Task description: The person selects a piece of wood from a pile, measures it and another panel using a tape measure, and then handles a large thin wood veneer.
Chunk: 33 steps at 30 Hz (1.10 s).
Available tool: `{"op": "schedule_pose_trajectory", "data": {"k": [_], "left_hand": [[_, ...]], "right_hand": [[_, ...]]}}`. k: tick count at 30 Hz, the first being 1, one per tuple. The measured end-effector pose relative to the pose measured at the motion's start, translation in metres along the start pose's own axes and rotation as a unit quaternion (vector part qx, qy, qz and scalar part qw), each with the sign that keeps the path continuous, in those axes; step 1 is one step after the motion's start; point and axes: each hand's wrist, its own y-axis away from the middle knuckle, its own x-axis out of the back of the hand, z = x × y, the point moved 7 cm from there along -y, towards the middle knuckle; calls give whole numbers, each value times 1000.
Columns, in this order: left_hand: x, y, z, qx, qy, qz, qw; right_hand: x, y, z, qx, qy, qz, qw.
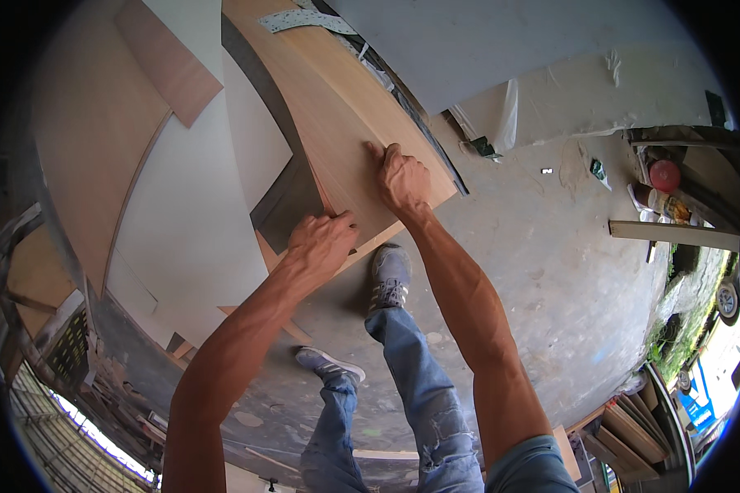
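Observation:
A stack of long, light-brown wood sheets [343, 161] lies in front of me with its near end toward my feet. My left hand [325, 238] is closed at the near left corner of the top sheet, its fingers curled over the edge. Further right, my right hand [406, 179] is closed over the line where the top sheet meets the paler panel [415, 152] beneath. Its thumb lies along the surface and its fingertips are partly hidden. Beside the left hand a dark grey board [286, 201] shows under the stack.
White sheets [185, 189] and brown plywood [99, 123] spread to the left. A large grey panel [501, 49] stands at the far right. My shoes [390, 271] are on the stained concrete floor [543, 287]. Boards [633, 431] lean at the lower right; a wooden bar [674, 235] juts in at right.

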Motion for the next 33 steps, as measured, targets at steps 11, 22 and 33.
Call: {"op": "schedule_pose_trajectory", "data": {"k": [11, 22, 33], "left_hand": [[32, 65, -8, 3, -7, 7, 1000], [43, 98, -18, -14, -17, 60, 998], [66, 130, -25, -27, -35, 73, 996]], "right_hand": [[34, 42, -49, 57, 1, 60, 997], [43, 56, -62, 40, 2, 67, 997], [53, 64, -73, 54, 3, 104, 993]]}}
